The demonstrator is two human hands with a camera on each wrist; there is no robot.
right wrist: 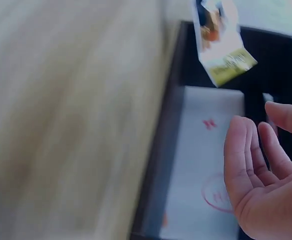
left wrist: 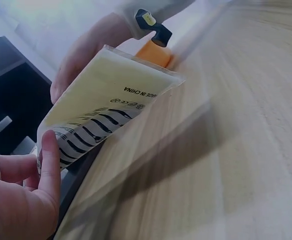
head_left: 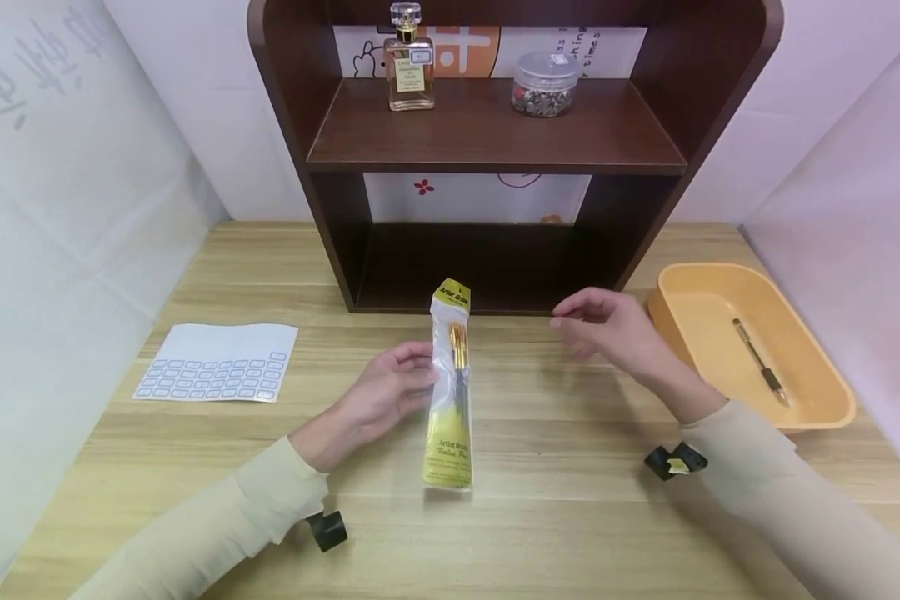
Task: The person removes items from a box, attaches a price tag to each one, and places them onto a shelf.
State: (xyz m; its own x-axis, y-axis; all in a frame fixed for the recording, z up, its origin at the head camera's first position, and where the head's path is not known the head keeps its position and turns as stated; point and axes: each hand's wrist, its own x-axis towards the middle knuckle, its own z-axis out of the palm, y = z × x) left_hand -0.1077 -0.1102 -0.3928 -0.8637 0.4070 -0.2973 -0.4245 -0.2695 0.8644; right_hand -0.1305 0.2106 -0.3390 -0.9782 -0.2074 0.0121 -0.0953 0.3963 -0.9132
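My left hand (head_left: 390, 387) pinches the left edge of a paintbrush pack (head_left: 450, 425), a clear and yellow sleeve with several brushes inside. The pack stands lengthwise above the table, its yellow header toward the shelf. In the left wrist view the printed back of the pack (left wrist: 106, 100) faces the camera, with thumb and fingers at its edge. My right hand (head_left: 607, 329) is held in the air in front of the shelf, fingers loosely bent, holding nothing. In the right wrist view the right hand (right wrist: 265, 175) shows an empty palm, apart from the pack (right wrist: 228, 65).
A dark brown shelf unit (head_left: 495, 146) stands at the back, bearing a perfume bottle (head_left: 411, 75) and a lidded clear jar (head_left: 546, 85). An orange tray (head_left: 701, 287) with a pen (head_left: 761, 362) sits at right. A label sheet (head_left: 213, 362) lies at left.
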